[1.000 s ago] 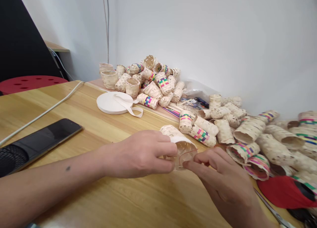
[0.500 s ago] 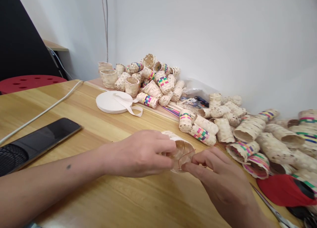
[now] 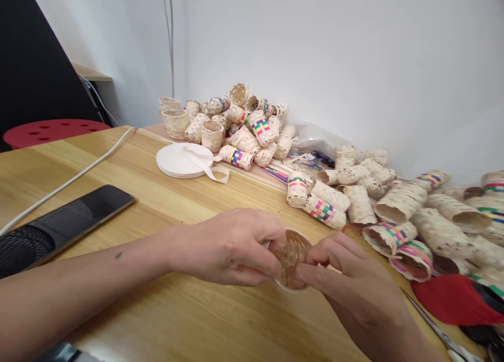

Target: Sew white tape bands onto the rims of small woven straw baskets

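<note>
A small woven bamboo basket [image 3: 293, 249] is held between my hands, its open mouth turned toward me and a pale band along its rim. My left hand [image 3: 240, 246] grips the far left side, with fingers closed over the rim. At the right of the mouth, my right hand [image 3: 346, 278] is closed in a pinch, its thumb and forefinger at the rim. A thin reddish thread [image 3: 290, 270] shows faintly inside the mouth by those fingertips. The basket's left wall and base are hidden behind my left hand.
A roll of white ribbon [image 3: 183, 161] lies on the wooden table beyond my left hand. A phone [image 3: 86, 215] and white cable [image 3: 74, 178] are at left. Piled woven baskets [image 3: 260, 128] line the wall. Scissors [image 3: 433, 325] and a red item [image 3: 452, 299] sit at right.
The basket has turned so its mouth faces me more, and its rim sits slightly lower. My right fingertips have moved in against the rim; less of the reddish thread shows.
</note>
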A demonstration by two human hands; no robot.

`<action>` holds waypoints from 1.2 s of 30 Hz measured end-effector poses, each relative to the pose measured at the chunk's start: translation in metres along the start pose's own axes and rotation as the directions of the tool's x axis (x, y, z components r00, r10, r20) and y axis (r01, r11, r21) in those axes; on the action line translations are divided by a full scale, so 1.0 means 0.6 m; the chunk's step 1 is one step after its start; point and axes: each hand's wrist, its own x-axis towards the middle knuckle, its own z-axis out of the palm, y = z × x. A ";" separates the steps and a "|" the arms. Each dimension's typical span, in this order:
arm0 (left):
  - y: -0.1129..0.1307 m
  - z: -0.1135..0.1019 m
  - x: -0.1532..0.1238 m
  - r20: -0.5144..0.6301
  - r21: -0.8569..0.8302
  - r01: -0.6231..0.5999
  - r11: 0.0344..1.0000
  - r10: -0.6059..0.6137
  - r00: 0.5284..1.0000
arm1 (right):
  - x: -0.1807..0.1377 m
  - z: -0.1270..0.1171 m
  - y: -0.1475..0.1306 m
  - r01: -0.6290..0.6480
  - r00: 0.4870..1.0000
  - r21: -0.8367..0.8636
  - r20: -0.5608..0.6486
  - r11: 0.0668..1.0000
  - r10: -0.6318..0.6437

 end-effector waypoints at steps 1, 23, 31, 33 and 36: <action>0.000 0.000 0.000 0.001 -0.008 0.002 1.000 -0.002 1.000 | 0.000 0.000 0.000 -0.017 1.000 0.001 -0.003 1.000 0.017; -0.014 0.016 -0.003 0.006 -0.313 0.074 0.947 -0.075 0.997 | 0.004 0.007 0.001 -0.077 0.995 0.317 0.082 0.945 0.053; -0.012 0.020 -0.001 -0.005 -0.347 0.085 0.934 -0.093 0.996 | 0.004 0.005 0.002 -0.041 0.995 0.274 0.097 0.961 0.015; -0.013 0.021 -0.001 0.000 -0.358 0.089 0.929 -0.095 0.995 | 0.005 0.002 0.001 -0.035 0.996 0.263 0.090 0.964 0.012; -0.016 0.022 0.000 0.006 -0.396 0.088 0.914 -0.094 0.996 | 0.008 -0.001 -0.001 -0.033 0.996 0.257 0.093 0.966 0.010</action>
